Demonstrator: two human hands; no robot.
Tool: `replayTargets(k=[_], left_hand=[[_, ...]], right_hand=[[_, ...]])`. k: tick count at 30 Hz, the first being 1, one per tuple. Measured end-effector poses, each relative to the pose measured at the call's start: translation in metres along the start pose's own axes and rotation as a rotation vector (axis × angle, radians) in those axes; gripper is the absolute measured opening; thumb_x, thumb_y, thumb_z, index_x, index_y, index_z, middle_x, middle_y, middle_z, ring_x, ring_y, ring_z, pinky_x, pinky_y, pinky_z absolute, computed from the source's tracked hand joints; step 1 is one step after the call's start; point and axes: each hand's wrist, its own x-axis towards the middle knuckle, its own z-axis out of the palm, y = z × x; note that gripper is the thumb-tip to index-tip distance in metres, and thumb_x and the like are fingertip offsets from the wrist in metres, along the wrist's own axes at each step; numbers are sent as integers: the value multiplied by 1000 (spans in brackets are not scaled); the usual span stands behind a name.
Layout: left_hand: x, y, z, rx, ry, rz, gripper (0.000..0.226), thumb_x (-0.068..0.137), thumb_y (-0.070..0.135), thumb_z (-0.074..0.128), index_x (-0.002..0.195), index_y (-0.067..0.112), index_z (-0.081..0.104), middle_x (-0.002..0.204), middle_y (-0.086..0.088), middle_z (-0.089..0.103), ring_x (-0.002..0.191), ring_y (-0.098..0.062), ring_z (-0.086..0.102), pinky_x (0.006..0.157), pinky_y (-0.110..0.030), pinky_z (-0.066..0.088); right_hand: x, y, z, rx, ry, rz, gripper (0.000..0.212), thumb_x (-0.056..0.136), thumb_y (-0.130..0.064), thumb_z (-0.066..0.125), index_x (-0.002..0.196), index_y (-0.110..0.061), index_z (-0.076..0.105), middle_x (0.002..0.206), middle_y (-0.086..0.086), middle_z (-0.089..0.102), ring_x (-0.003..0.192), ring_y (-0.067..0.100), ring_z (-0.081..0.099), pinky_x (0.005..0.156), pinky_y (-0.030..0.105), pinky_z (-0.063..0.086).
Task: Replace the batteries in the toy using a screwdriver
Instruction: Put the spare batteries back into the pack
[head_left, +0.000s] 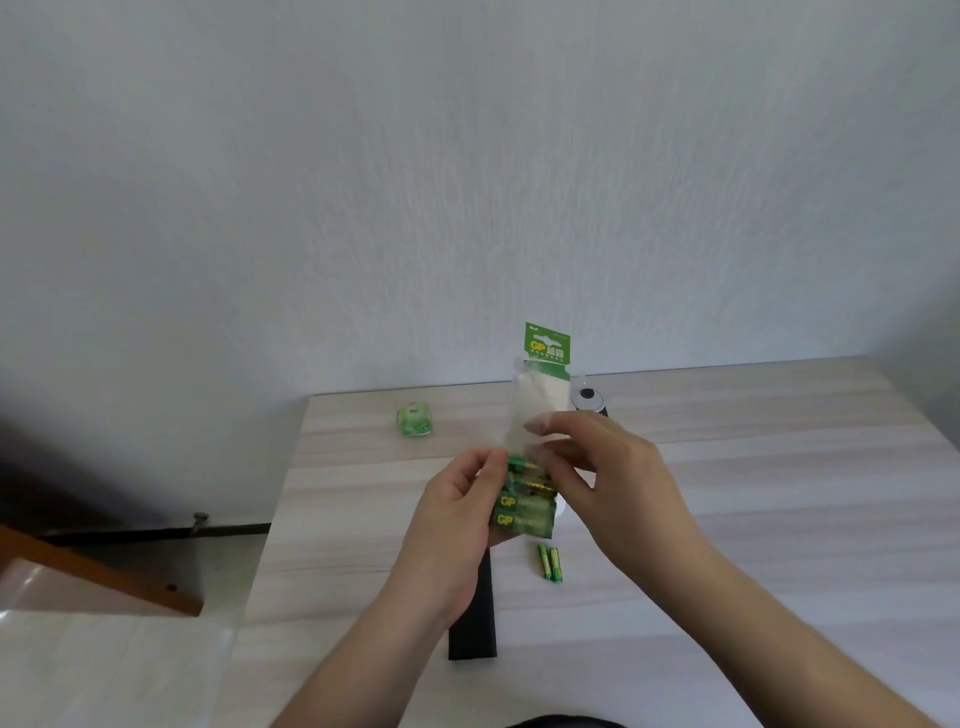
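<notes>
Two hands work a battery pack (527, 512) held up above the table (779, 519). The left hand (457, 525) grips the pack's lower left edge, fingers curled behind it and thumb at the front. The right hand (608, 467) pinches the clear wrap (524, 410) near the top of the cells, fingers bent round it. The green card (547, 343) stands up above the wrap, which looks partly emptied.

As I judge it, the step is getting fresh cells out. It would go best if the left hand keeps the pack steady and low over the table while the right peels the wrap away from the cells rather than tugging upward, so that none spring out and roll. Freeing one cell at a time would be safer.

Two loose batteries (549, 563) lie side by side on the table just below the pack; whether they are old or new I cannot tell, so new ones should be set apart from them. A black bar (475, 613), perhaps a case or tool, lies under the left wrist, and nothing shows plainly as a screwdriver. The small green object (414, 419), likely the toy, sits well apart at the far left of the table. A dark round thing (588, 399) stands behind the right hand, partly hidden. Nothing blocks the hands.
</notes>
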Motion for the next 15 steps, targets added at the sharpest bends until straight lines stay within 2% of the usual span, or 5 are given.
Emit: replayTargets(k=[4, 15], left_hand=[[1, -3, 4, -3, 24, 5, 18, 97, 21, 52, 98, 8, 64, 82, -7, 73, 71, -17, 70, 57, -27, 54], [11, -7, 11, -58, -3, -44, 14, 93, 19, 55, 95, 7, 63, 81, -10, 72, 68, -18, 68, 54, -27, 54]], right_hand=[[1, 6, -2, 54, 19, 25, 29, 85, 4, 63, 108, -14, 68, 101, -7, 64, 95, -2, 63, 77, 13, 53], [-3, 21, 0, 110, 73, 76, 22, 86, -2, 66, 102, -16, 68, 96, -8, 67, 90, 0, 64, 76, 16, 54]])
